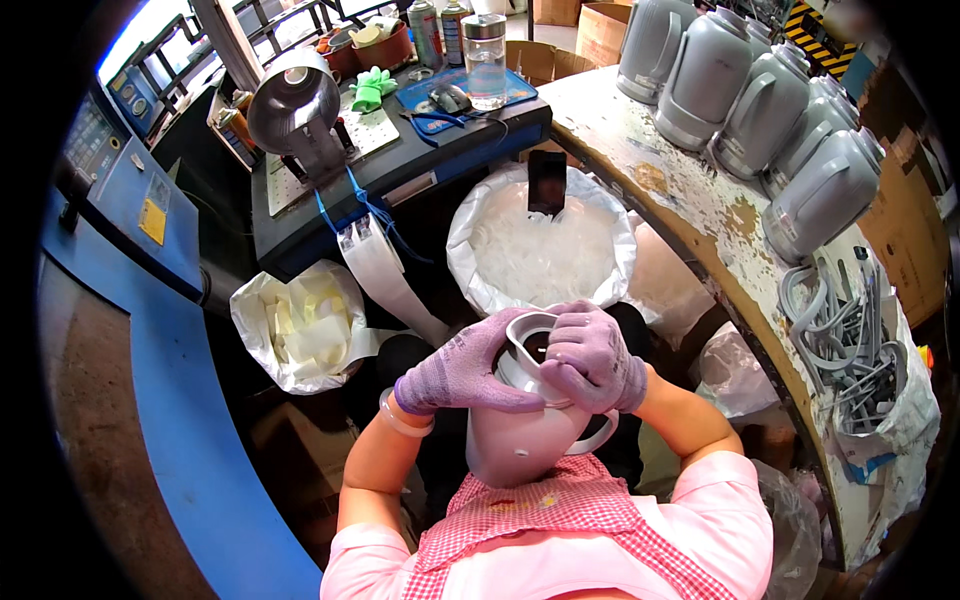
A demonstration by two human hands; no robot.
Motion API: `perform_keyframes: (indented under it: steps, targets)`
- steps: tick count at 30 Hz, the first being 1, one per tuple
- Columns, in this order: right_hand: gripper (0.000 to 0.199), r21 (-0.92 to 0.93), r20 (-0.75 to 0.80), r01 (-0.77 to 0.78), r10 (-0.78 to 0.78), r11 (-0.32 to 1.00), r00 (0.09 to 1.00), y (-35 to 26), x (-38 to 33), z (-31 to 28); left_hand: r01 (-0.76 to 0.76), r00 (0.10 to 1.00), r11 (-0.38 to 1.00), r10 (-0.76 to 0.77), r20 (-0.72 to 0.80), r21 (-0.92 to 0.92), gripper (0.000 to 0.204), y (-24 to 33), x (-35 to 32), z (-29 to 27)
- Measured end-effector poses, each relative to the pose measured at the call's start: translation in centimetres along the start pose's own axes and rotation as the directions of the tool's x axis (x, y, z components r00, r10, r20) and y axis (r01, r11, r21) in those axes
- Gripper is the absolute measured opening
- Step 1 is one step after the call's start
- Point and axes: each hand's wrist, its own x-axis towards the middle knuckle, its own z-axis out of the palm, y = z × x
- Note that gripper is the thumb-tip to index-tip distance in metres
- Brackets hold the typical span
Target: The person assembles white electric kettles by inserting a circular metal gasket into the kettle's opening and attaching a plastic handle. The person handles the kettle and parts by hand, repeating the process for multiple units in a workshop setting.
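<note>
A grey plastic vacuum jug [520, 445] stands tilted in my lap, its side handle [600, 432] pointing right and its dark mouth facing up. A grey spouted collar [519, 328] sits at the mouth, above a whitish neck. My left hand [468, 365], in a purple glove, curves around the neck and collar from the left, the thumb lying along the jug's shoulder. On the other side my right hand [592, 358], gloved alike, is curled with its fingers folded over the collar's rim. Its fingertips are partly hidden.
Several grey jugs [705, 85] line the worn bench at right, near a bag of grey handles [860, 350]. A white-lined bin [470, 265] of clear scraps stands ahead; a smaller bag [310, 330] is left of it. The dark table [290, 235] carries tools and a glass bottle [486, 65].
</note>
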Motion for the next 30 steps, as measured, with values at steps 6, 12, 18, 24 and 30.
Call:
perform_keyframes:
  steps: [6, 12, 18, 24, 30]
  targets:
    - [0.006, -0.217, -0.082, -0.03, 0.012, 0.976, 0.997, 1.3, 3.6, -3.1, 0.215, 0.967, 0.976, -0.216, -0.133, -0.023, 0.075, -0.6, 1.8, -0.1]
    - [0.017, -0.345, -0.786, 0.212, -0.405, 0.914, 0.468, 2.0, 4.9, -13.3, 0.129, 0.951, 0.972, -0.177, -0.253, -0.194, 0.07, 0.3, -0.8, -1.5]
    - [0.061, -0.45, -0.748, -0.253, -0.207, 0.857, 0.63, 20.0, 15.0, -20.1, 0.023, 0.825, 0.98, -0.131, -0.549, -0.199, 0.085, 2.5, -6.7, -4.4]
    - [0.018, -0.679, 0.125, -0.132, 0.291, 0.722, 0.949, 30.3, 11.7, 1.4, -0.015, 0.731, 0.987, 0.119, -0.672, 0.159, 0.085, 0.6, -9.3, -3.5]
    - [0.022, -0.712, 0.232, -0.085, 0.349, 0.697, 0.908, 29.9, 7.8, 15.2, 0.081, 0.775, 0.968, 0.089, -0.625, 0.239, 0.076, 0.2, -8.0, -2.5]
